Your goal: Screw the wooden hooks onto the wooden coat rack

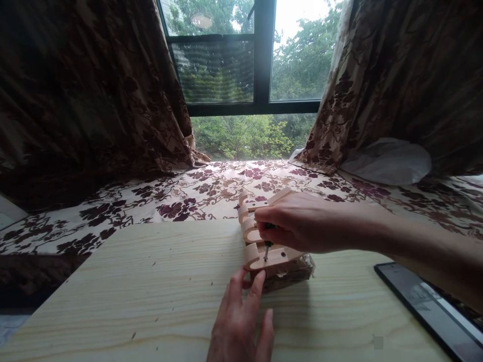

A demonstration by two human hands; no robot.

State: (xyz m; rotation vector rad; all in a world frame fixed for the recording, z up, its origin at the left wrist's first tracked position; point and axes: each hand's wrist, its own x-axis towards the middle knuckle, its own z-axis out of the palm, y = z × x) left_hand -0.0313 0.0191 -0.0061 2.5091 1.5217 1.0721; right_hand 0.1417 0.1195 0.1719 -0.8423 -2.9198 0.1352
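A pale wooden piece with curved, hook-like parts and dark screw holes point(283, 255) lies on a box-like base point(290, 280) wrapped in clear plastic. My right hand point(292, 221) is closed round the dark handle of a screwdriver point(268, 243), whose shaft points down. The tip meets a hole in the nearest wooden part. At the near left edge of that part, the fingertips of my left hand point(241, 317) touch the wood, with the fingers spread.
The light wooden table point(151, 281) has small dark marks. A tablet-like device point(433, 311) lies at the right edge. Beyond are a floral-patterned cloth point(211, 188), a white plastic bag point(392, 161), patterned curtains point(143, 90) and a window.
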